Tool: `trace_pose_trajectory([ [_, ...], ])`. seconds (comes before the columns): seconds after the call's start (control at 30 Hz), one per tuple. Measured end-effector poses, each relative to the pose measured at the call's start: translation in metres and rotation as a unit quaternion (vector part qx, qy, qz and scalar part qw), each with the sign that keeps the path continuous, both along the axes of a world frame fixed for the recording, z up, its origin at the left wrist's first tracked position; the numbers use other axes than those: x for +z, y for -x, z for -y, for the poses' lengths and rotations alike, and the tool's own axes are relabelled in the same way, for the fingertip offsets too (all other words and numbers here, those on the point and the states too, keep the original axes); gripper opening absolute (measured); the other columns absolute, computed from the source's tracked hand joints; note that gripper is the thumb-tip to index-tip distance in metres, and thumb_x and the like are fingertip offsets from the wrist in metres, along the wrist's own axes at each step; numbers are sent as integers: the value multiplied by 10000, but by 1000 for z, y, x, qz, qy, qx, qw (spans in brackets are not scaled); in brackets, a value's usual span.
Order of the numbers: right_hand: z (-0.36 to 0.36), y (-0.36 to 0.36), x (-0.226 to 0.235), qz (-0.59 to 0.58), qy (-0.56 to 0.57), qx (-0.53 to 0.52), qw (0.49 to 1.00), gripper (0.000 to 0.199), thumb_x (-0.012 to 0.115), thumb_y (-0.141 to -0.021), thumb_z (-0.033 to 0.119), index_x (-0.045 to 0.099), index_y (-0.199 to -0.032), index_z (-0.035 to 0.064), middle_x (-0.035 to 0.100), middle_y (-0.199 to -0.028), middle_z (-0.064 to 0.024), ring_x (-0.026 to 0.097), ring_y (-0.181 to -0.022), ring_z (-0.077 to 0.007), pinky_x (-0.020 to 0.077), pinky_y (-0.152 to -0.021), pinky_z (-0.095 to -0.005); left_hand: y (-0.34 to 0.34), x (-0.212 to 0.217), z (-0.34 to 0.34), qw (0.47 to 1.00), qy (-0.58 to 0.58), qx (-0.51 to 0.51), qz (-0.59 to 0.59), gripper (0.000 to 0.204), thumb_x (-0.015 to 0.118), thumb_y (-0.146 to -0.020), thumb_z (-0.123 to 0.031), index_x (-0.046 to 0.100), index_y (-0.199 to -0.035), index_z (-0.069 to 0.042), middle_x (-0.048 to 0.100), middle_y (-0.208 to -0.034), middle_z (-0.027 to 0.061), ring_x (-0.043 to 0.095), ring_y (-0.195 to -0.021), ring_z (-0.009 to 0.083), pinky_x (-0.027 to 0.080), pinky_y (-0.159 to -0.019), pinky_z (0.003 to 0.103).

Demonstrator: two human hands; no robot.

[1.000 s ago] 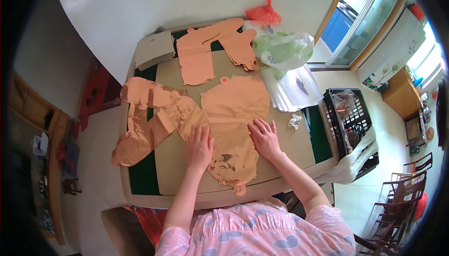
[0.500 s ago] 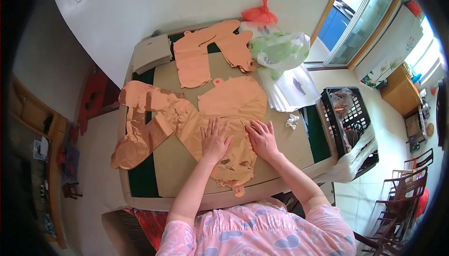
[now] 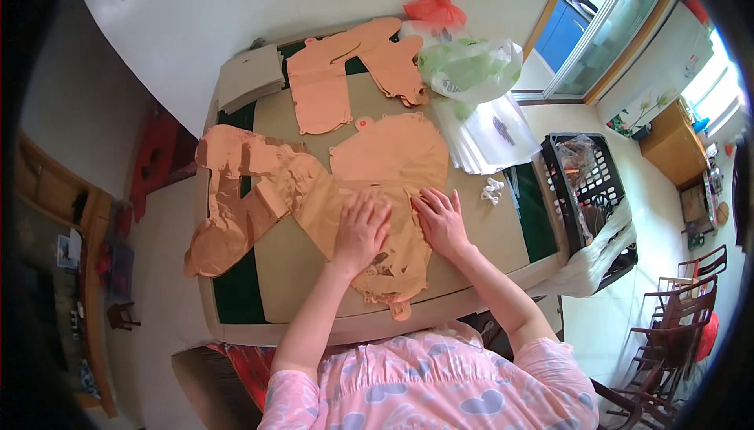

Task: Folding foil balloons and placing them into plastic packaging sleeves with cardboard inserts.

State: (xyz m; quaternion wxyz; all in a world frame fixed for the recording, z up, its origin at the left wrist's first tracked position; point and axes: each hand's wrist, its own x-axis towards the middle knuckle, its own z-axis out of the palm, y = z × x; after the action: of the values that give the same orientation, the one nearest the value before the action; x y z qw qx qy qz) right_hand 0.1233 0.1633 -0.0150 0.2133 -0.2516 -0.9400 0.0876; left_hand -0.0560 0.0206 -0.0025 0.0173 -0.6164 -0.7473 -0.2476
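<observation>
A flat, deflated copper-coloured foil balloon (image 3: 393, 151) lies on the table in front of me, creased across its middle and wrinkled at its lower end. My left hand (image 3: 363, 230) rests flat on its middle, fingers stretched out and pointing away from me. On the balloon's right edge lies my right hand (image 3: 442, 224), its fingers spread and pressing the foil. Between the two hands a fold runs down the foil. Joined or overlapping at the left, a crumpled, shinier foil piece (image 3: 228, 234) reaches to the table's left edge.
More flat foil balloons (image 3: 322, 96) lie at the back, beside a stack of grey-brown sheets (image 3: 251, 76). To the right are a green-and-white plastic bag (image 3: 471, 80), clear plastic sleeves (image 3: 491, 139), a small white bundle (image 3: 492, 190) and a black crate (image 3: 585, 171). A red bag (image 3: 436, 12) stands behind.
My left hand has shifted slightly to the right across the foil, its fingers closer together. My right hand stays at the balloon's right edge. The view has tilted slightly.
</observation>
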Motion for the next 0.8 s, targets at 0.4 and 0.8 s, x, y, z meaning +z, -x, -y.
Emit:
trace_pose_trajectory([
  [0.4, 0, 1, 1, -4, -4, 0, 1000, 378, 584, -907, 175, 579, -1285, 152, 546, -1325, -82, 474, -1273, -279, 261, -1083, -616, -17, -10, 31, 993, 69, -100, -15, 519, 606, -897, -394, 514, -1381, -233, 347, -1521, 98, 292, -1417, 305, 181, -1144, 586],
  [0.8, 0, 1, 0, -1, -8, -2, 1000, 415, 595, -887, 169, 562, -1300, 153, 524, -1341, -73, 451, -1291, -258, 259, -1086, -626, -4, -8, -11, 1000, -8, -10, 11, 559, 597, -902, -365, 458, -1409, -177, 362, -1498, 147, 306, -1408, 322, 210, -1118, 602],
])
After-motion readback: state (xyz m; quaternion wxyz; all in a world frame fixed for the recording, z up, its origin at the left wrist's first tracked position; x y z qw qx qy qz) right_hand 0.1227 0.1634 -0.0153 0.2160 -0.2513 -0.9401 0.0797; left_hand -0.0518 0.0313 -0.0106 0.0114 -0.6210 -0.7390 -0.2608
